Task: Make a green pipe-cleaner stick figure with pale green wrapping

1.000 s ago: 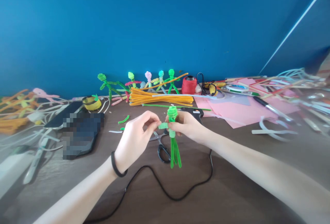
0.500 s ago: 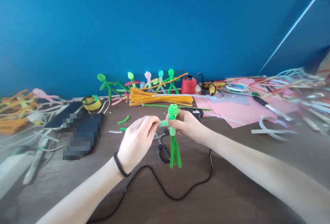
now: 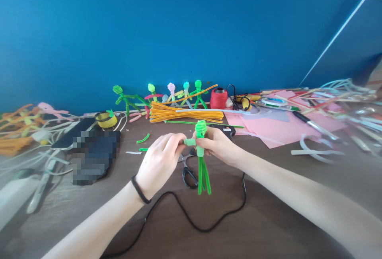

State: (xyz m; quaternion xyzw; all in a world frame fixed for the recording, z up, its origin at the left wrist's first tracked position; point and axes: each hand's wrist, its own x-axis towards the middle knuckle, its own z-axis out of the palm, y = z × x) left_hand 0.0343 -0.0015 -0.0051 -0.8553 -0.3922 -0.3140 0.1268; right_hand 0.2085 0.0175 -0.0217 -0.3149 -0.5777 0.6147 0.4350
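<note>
A green pipe-cleaner figure [image 3: 201, 151] is held upright above the table, its head and body wrapped in coils and several bare stems hanging down as legs. My right hand [image 3: 219, 144] is closed around its upper body, thumb across the front. On the left, my left hand [image 3: 162, 155] pinches the end of the figure's light green wrapped arm [image 3: 189, 142]; the very tip is hidden by the fingers. Behind and below the hands lie scissors [image 3: 189, 174] with black handles, partly covered by the left hand and the figure.
Several finished pipe-cleaner figures [image 3: 122, 96] lean against the blue wall. A bundle of orange pipe cleaners [image 3: 185, 113] lies before them. Red thread [image 3: 219, 99], pink paper [image 3: 265, 129] and a marker [image 3: 314, 125] are at right. A black cable [image 3: 205, 230] curves across the front.
My left hand has shifted very slightly left along the figure's arm, showing a little more wrapped length. The figure's legs have swung slightly right. My right hand keeps its hold.
</note>
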